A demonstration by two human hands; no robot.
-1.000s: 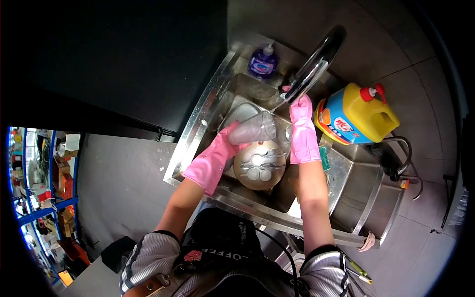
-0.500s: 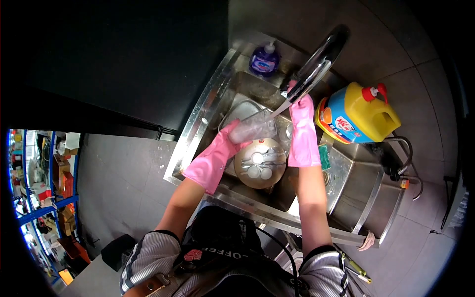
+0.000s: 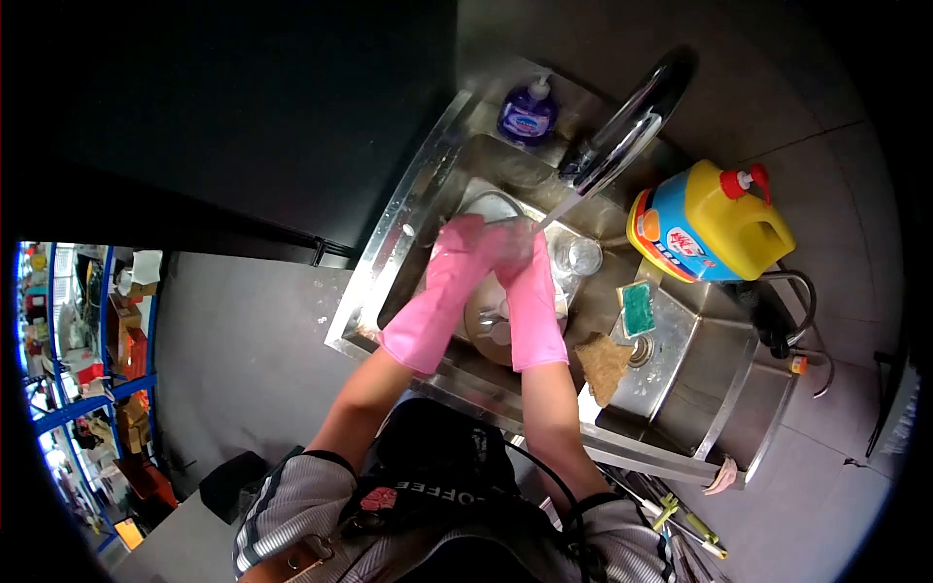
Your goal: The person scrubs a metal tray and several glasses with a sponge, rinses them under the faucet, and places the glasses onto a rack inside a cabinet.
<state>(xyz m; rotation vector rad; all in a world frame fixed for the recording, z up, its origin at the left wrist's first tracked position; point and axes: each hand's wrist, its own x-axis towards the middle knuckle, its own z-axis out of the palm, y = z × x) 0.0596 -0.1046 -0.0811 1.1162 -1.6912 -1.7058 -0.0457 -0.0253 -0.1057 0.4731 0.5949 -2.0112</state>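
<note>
Water runs from the chrome faucet [image 3: 627, 136] onto a clear cup [image 3: 505, 229], which is blurred and mostly covered by my gloves. My left hand [image 3: 457, 251], in a pink rubber glove, is closed round the cup's left side. Against its right end presses my right hand [image 3: 518, 264], in a matching glove, with blurred fingers. Under my wrists is a round pan [image 3: 481, 325] holding spoons and other pieces, now partly hidden. A clear glass [image 3: 580, 256] stands in the basin to the right, and a pale tray [image 3: 491, 202] lies behind my hands.
A green sponge [image 3: 638, 309] and a brown cloth [image 3: 603, 368] lie by the drain on the right of the steel sink [image 3: 374, 282]. Behind stand a purple soap bottle [image 3: 528, 113] and a yellow detergent jug [image 3: 705, 223]. Shelving [image 3: 92, 398] is far left.
My right hand has left the faucet and come down leftward onto the cup. The cup is now largely covered by both gloves. The brown cloth and the clear glass show more fully.
</note>
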